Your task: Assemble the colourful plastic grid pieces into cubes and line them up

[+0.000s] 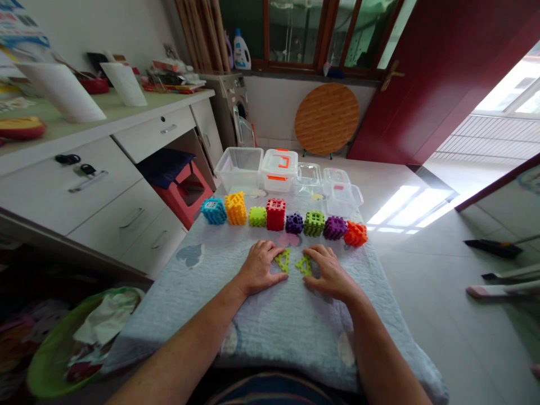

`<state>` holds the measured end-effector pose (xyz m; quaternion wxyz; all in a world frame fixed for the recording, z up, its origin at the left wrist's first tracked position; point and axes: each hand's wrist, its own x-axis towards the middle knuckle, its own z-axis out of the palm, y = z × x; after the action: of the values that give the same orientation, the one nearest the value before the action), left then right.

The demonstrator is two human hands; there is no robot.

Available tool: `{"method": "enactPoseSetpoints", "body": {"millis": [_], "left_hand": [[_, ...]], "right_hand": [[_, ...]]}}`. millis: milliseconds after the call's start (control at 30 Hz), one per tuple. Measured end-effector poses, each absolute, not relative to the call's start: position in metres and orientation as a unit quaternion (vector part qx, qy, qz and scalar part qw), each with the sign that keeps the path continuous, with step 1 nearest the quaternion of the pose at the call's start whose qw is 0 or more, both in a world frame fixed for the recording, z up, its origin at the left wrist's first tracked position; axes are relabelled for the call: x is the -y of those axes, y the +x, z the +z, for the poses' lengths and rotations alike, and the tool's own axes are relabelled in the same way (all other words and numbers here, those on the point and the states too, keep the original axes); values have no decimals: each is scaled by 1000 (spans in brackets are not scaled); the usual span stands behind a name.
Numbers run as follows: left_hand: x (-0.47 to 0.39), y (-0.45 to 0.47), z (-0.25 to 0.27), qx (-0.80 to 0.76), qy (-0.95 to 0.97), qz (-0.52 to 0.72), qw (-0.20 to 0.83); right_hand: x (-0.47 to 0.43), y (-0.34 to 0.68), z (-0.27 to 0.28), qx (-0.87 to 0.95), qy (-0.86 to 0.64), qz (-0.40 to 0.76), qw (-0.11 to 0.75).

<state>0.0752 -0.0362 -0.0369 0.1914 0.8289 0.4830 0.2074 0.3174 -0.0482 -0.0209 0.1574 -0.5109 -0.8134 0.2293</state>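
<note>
My left hand (262,266) is closed on a lime-green toothed building piece (283,261), thumb below and fingers above. A second lime-green toothed building piece (303,265) sits between the thumb and fingers of my right hand (329,272). Both pieces look like open triangular frames, close together but apart, low over the cloth-covered table (202,287). Just beyond my hands stands a row of stacked toothed pieces: blue (214,211), yellow (235,208), lime (257,216), red (275,214), dark purple (294,223), green (314,223), purple (336,227) and orange (356,233).
Behind the row are an uncovered clear bin (239,169), a lidded box with orange clips (279,170) and smaller clear containers (336,181). A drawer cabinet (105,185) and a red stool (185,188) stand at the left. Below them is a green basin (50,360) holding cloths.
</note>
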Motion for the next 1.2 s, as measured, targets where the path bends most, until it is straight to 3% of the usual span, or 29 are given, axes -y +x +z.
{"method": "enactPoseSetpoints", "body": {"millis": [900, 1200], "left_hand": [[35, 76, -38, -480, 814, 249, 212], [36, 73, -36, -480, 800, 267, 243]], "right_hand": [[52, 327, -13, 827, -497, 227, 133], [45, 297, -20, 816, -472, 201, 266]]}}
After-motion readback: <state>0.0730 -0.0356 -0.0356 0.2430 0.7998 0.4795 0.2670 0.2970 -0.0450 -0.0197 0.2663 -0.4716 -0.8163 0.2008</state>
